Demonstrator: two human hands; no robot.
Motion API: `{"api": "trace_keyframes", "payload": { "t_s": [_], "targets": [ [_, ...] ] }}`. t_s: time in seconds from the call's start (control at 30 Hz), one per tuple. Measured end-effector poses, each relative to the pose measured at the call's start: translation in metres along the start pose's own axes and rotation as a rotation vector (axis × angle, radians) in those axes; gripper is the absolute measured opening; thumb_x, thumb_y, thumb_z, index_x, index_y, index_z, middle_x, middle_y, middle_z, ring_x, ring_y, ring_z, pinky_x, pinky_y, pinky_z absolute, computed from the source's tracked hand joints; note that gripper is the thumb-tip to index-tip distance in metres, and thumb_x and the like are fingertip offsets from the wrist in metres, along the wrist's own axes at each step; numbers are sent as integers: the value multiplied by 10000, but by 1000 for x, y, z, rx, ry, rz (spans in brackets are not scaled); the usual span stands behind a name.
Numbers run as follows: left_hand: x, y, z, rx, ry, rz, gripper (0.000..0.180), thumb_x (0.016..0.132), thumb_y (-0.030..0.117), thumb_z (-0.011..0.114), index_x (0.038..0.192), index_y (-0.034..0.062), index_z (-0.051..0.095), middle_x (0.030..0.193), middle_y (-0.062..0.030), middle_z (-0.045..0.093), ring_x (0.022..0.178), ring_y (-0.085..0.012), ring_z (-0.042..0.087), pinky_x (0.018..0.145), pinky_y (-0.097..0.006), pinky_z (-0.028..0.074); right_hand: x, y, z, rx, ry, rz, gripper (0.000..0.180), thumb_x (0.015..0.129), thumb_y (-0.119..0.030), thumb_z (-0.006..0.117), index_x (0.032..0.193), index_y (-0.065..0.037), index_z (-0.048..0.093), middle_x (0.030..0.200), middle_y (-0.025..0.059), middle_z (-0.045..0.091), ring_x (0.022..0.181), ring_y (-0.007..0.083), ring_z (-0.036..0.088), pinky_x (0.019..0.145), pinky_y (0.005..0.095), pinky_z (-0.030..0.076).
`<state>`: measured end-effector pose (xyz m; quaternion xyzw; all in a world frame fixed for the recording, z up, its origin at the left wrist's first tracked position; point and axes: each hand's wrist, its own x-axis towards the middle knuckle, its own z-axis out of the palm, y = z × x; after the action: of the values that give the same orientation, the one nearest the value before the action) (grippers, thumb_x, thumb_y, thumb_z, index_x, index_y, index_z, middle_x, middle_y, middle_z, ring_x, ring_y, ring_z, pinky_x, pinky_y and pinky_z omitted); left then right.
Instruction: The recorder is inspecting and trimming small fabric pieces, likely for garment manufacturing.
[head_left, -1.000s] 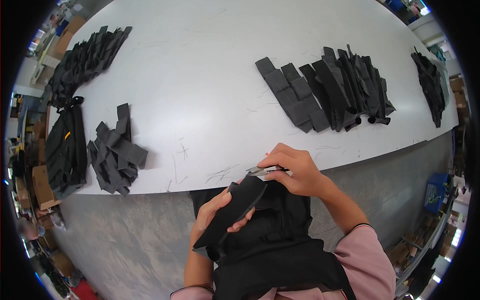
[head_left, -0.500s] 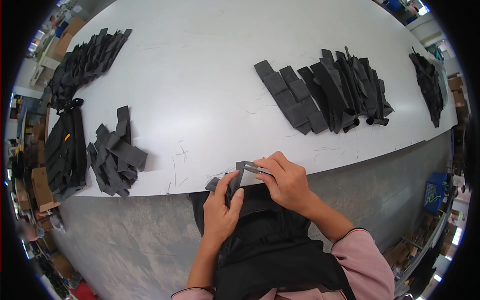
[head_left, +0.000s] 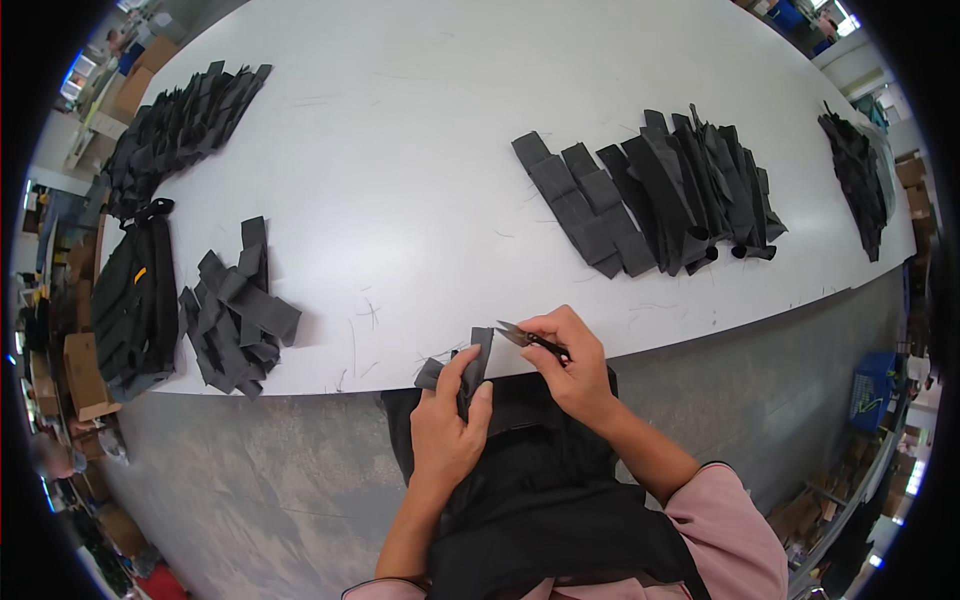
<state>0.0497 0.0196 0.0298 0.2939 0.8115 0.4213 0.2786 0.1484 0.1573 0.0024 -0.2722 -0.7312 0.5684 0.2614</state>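
Observation:
Near the table's front edge, my left hand point(head_left: 448, 428) pinches a dark grey fabric strip point(head_left: 482, 350), whose top end sticks up past the fingers. Part of the strip is hidden behind the fingers, and a folded end pokes out on the left. Just to the right, my right hand point(head_left: 572, 362) is closed around small black-handled thread snips point(head_left: 530, 339). Their pointed metal blades aim up and left, a small gap away from the strip's top corner.
On the white table point(head_left: 400, 180) lie a loose strip pile point(head_left: 240, 310) at left and a larger strip stack point(head_left: 650, 195) at right. A black backpack point(head_left: 135, 300) rests at the left edge. Thread scraps lie about; a blue crate point(head_left: 872, 390) stands beyond the right side.
The snips have drawn back from the strip's top end, and their blades now show apart from it. My left hand keeps nearly the same hold.

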Motion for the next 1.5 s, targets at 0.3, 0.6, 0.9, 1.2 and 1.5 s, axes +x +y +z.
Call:
{"api": "trace_keyframes", "payload": {
  "t_s": [0.3,0.6,0.9,1.2,1.5],
  "targets": [
    [2,-13,15,289,158,301,761,774,163,690,1426,163,296,1108,-192,567,881,-334,611,687,-377,519,21,-1,23,514,-200,416,143,872,-110,591,979,-26,545,824,-2,546,731,52,496,638,198,413],
    [-8,-26,-3,-1282,-449,-308,800,887,294,611,1436,87,67,1223,-212,489,906,-276,627,768,-352,539,26,7,32,814,-256,700,193,861,-165,625,983,-31,560,827,16,601,713,85,576,619,235,481],
    [-3,-26,1,-954,-192,-452,365,940,86,489,1244,5,304,949,-165,617,671,-175,619,619,-301,541,-9,-4,7,-312,-104,-197,301,748,-86,698,1037,-88,612,818,73,573,610,168,571,528,285,434],
    [-1,-17,1,-938,-179,-385,436,918,26,502,1280,-4,261,910,-158,616,626,-173,608,585,-288,528,-8,0,6,-445,-160,-422,279,686,-35,704,958,-85,667,740,41,560,581,195,551,505,296,423],
    [0,-16,-1,-938,-159,-419,457,916,18,498,1301,-6,252,904,-148,612,627,-171,608,581,-287,528,-13,3,11,-364,-89,-383,283,675,19,697,947,-57,674,738,64,568,580,189,551,486,287,427]
  ]
}}
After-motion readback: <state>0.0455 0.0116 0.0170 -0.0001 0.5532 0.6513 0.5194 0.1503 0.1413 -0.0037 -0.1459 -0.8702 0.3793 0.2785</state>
